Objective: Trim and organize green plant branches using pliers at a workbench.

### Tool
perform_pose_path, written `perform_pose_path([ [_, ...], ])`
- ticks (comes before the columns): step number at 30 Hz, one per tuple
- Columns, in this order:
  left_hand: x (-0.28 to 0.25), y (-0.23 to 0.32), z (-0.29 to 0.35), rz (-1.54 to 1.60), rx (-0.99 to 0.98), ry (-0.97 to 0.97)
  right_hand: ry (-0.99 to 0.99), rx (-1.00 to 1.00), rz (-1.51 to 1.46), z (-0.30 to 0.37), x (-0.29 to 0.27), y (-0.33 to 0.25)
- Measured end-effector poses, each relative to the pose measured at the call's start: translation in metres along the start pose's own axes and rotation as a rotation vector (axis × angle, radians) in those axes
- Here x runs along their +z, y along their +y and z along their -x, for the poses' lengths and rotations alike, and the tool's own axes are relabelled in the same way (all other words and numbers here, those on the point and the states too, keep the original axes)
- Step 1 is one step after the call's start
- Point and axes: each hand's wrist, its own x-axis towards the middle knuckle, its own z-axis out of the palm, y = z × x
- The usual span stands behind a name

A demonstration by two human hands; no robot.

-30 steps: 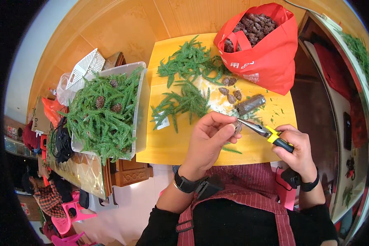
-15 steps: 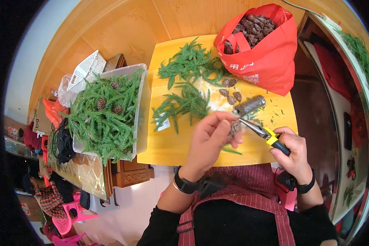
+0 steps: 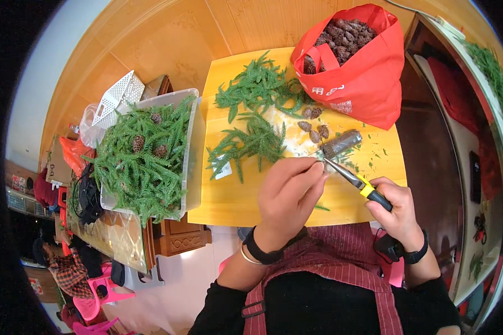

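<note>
My right hand [image 3: 395, 211] grips long-nose pliers [image 3: 369, 190] with yellow-and-black handles. Their jaw tips reach the fingertips of my left hand [image 3: 292, 192], which is closed with its back turned up. The pine cone it held half a second ago is hidden behind the fingers now. Just beyond the plier tips lies a dark cylindrical bundle [image 3: 343, 143]. Several loose pine cones [image 3: 314, 135] rest beside it on the yellow tabletop [image 3: 246, 204]. Left of them are cut green sprigs [image 3: 257, 139].
A red bag [image 3: 369, 84] full of pine cones stands at the back right. On the left, a clear plastic bin [image 3: 193, 162] is heaped with green sprigs and some cones, near a white perforated basket [image 3: 117, 97]. A person [image 3: 70, 271] sits far left by pink stools.
My left hand has turned over so its back faces up, covering the pine cone. The pliers stay in my right hand, with their tips still at the left fingers.
</note>
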Motion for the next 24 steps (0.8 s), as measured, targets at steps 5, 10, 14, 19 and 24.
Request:
perform_pose_path([
  [5, 0.003, 0.010, 0.000, 0.432, -0.436, 0.070, 0.006, 0.002, -0.010, 0.001, 0.000, 0.002],
  [10, -0.003, 0.004, 0.004, 0.976, -0.902, -0.106, 0.011, -0.044, 0.008, 0.001, -0.001, 0.002],
  [14, 0.005, 0.003, 0.007, 0.563, -0.579, -0.018, 0.021, -0.030, 0.003, 0.001, 0.001, 0.001],
  [19, 0.008, 0.001, 0.009, 0.067, -0.150, -0.047, 0.036, 0.001, 0.003, 0.004, 0.001, 0.000],
  [24, 0.012, 0.005, 0.009, 0.679, -0.631, 0.068, -0.123, 0.149, -0.225, 0.005, -0.005, 0.002],
])
